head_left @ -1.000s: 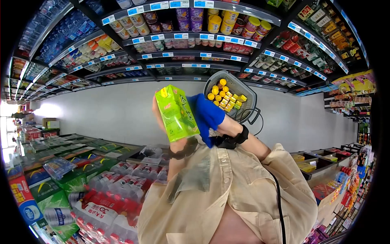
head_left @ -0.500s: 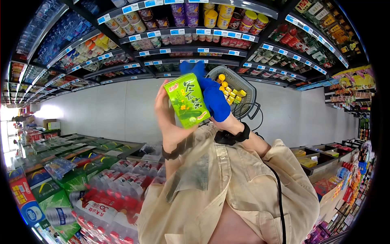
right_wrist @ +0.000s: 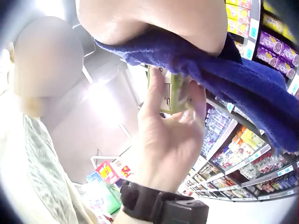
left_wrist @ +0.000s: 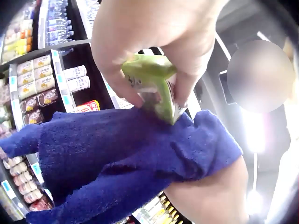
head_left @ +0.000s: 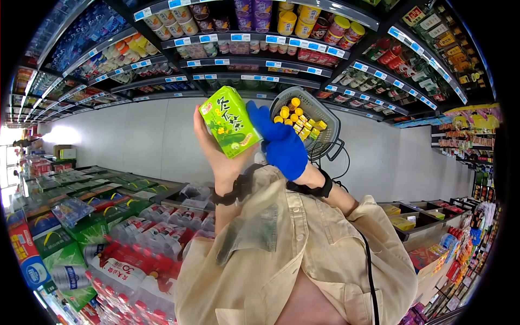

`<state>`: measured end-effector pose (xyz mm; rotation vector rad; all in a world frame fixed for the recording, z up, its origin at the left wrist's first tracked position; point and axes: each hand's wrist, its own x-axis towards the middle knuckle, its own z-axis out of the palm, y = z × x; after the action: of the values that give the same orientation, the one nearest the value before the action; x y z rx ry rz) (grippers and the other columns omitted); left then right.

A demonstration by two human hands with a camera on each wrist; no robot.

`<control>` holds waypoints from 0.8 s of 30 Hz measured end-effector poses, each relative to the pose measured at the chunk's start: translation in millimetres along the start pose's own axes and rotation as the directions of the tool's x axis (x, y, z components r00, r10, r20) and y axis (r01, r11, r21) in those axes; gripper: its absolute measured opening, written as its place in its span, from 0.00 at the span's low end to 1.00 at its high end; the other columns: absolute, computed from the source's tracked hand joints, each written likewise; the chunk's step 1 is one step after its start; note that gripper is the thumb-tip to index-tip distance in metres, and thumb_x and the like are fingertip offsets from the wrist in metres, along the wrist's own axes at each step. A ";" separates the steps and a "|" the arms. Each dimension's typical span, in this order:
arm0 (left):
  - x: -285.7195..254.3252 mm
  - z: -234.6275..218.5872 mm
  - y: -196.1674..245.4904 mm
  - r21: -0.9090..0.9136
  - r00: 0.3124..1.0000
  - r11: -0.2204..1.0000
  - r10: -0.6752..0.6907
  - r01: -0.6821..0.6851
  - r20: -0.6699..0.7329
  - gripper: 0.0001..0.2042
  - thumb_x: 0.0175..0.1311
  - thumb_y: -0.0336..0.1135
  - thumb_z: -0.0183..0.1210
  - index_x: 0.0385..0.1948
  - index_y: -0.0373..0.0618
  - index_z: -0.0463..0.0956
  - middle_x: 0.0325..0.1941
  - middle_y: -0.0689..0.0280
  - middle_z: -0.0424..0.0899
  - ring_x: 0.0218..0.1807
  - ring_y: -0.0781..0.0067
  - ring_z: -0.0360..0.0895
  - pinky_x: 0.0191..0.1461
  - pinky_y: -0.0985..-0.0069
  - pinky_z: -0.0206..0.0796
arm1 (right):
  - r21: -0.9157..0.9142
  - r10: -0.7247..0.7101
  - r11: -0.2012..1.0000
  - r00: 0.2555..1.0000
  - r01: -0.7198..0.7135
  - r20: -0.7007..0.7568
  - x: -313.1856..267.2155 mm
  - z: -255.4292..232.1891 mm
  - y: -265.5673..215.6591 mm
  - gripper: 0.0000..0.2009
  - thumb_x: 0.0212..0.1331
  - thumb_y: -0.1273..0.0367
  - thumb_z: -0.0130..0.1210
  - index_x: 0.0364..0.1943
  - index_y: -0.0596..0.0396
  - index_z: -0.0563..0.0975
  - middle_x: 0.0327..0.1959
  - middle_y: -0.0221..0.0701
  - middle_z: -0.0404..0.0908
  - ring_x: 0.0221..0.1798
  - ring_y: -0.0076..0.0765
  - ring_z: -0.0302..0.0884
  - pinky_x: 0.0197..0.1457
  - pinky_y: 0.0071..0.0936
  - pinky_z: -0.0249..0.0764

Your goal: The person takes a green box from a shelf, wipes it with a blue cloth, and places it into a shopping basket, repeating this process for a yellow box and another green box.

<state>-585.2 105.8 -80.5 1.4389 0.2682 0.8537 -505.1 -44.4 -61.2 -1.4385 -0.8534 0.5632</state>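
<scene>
My left hand [head_left: 219, 162] grips a green drink carton [head_left: 230, 122] between thumb and fingers, its front with large dark characters facing up. In the left wrist view, the thumb and fingers of that hand [left_wrist: 154, 32] straddle the carton [left_wrist: 161, 88]. A blue cloth [head_left: 286, 154] drapes over my right hand [right_wrist: 154, 21] and presses along the carton's right side. The cloth [left_wrist: 126, 149] hangs in loose folds in the left wrist view. It hides most of the right hand's fingers, which hold it.
On the floor ahead, a grey basket [head_left: 324, 114] contains several yellow-capped bottles and small yellow boxes [head_left: 310, 129]. Stocked shelves [head_left: 254, 54] curve across the far side of the aisle. Shrink-wrapped bottle packs [head_left: 135, 265] stand at my left, with display bins [head_left: 417, 216] at my right.
The carton has turned to show its front panel, then moved slightly up and left. The cloth has shifted about the carton, rising behind its top and then settling at its right side.
</scene>
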 end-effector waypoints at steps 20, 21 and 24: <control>-13.7 11.4 -26.4 -0.558 0.973 0.798 -0.166 0.227 0.159 0.65 0.43 0.54 0.80 0.78 0.42 0.40 0.78 0.54 0.55 0.77 0.56 0.59 0.77 0.58 0.57 | -0.018 -0.072 0.997 0.997 0.073 0.023 27.4 -9.4 -20.6 0.24 0.55 0.77 0.58 0.60 0.59 0.73 0.61 0.37 0.75 0.61 0.40 0.72 0.66 0.35 0.68; -14.4 11.9 -26.9 -0.562 0.977 0.799 -0.156 0.213 0.148 0.64 0.43 0.54 0.79 0.78 0.42 0.40 0.79 0.54 0.55 0.77 0.56 0.59 0.77 0.58 0.57 | -0.009 -0.111 0.994 0.994 0.111 0.019 26.7 -9.8 -16.7 0.24 0.54 0.77 0.58 0.59 0.59 0.73 0.60 0.37 0.75 0.61 0.39 0.72 0.65 0.35 0.69; -13.0 15.0 -26.4 -0.556 0.973 0.799 -0.175 0.228 0.148 0.64 0.43 0.54 0.79 0.78 0.43 0.41 0.78 0.55 0.56 0.77 0.56 0.59 0.77 0.58 0.57 | -0.075 -0.251 0.965 0.968 0.250 0.007 30.2 -13.9 -10.5 0.24 0.54 0.78 0.58 0.59 0.58 0.73 0.56 0.36 0.77 0.59 0.37 0.72 0.63 0.33 0.70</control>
<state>-575.3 88.6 -106.8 0.8591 0.0796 0.6175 -477.8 -30.3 -44.9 -1.3718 -1.0463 0.3410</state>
